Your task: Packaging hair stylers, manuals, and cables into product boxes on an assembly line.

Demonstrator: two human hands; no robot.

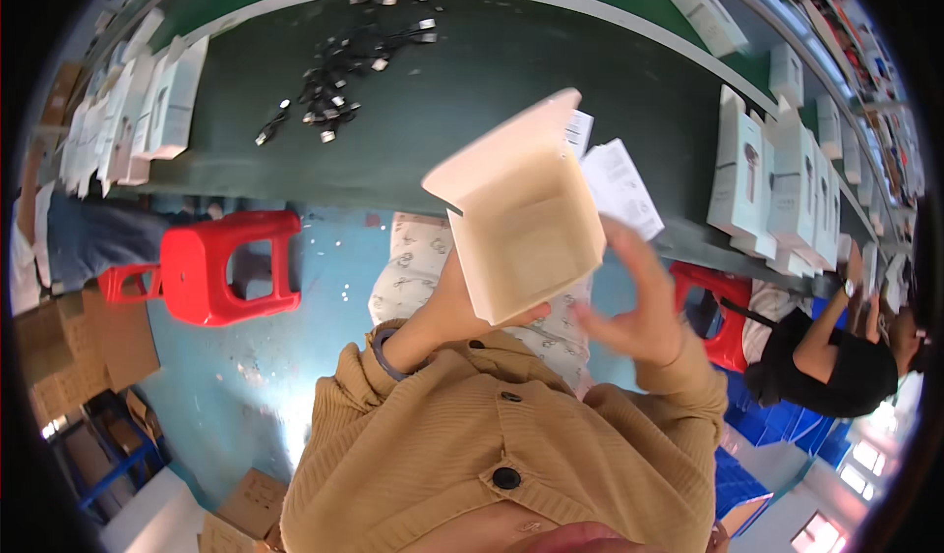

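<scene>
A white cardboard box point(531, 229) is tilted toward me in front of my chest, its lid flap raised and its pale inside walls and bottom in sight. My left hand point(452, 302) grips it from the left and below; most of those fingers are hidden behind the box. Just right of the box is my right hand point(644, 307), thumb and fingers spread, with nothing in it. Whether a fingertip touches the box's edge I cannot tell. Printed white sheets point(621, 187) lie on the dark green table point(472, 81) behind the box.
Black cables point(334, 76) with pale plugs lie heaped at the table's back left. White boxes stand in rows at left point(172, 101) and right point(747, 174). Red stools point(211, 268) and cardboard cartons point(88, 347) stand on the floor. A person point(826, 356) sits at far right.
</scene>
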